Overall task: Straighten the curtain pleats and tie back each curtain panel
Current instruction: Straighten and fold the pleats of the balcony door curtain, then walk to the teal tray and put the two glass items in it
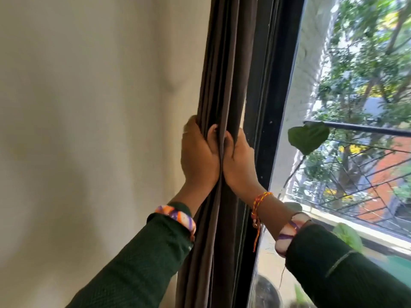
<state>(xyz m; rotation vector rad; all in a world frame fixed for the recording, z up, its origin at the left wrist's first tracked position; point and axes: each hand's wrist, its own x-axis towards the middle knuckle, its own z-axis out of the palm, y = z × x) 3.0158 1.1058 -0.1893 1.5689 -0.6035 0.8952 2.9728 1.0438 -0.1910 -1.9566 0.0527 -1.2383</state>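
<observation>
- Dark green sleeves (142,263) lie nearest the camera, rising from the bottom edge, which cuts them off below the forearm; each wrist wears a striped orange, purple and white band (178,216), and the right wrist also carries a red and yellow thread (259,201) with a loose end hanging down.
- Cream wall (89,130) fills the whole left side, plain and softly blurred, with a faint shadow low down.
- Beyond the window glass (322,85) on the right are trees, a white brick wall and a metal balcony railing (360,127), all blurred; a large green leaf (308,136) hangs close to the pane, and whether it sits inside or outside is hard to tell.
- Gathered into a narrow column, the dark brown curtain panel (226,74) hangs between the wall and the black window frame (273,96); its top and bottom run out of view, so neither rail nor hem shows.
- On the wall side, the left hand (198,156) grips the bunched pleats, thumb in front and fingertips curled round behind the cloth, where they are hidden.
- On the frame side, the right hand (239,163) grips the same bundle at the same height, thumb pressed into a fold, with its other fingers out of sight behind the fabric.
- Between the two palms only a thin ridge of fabric shows.
</observation>
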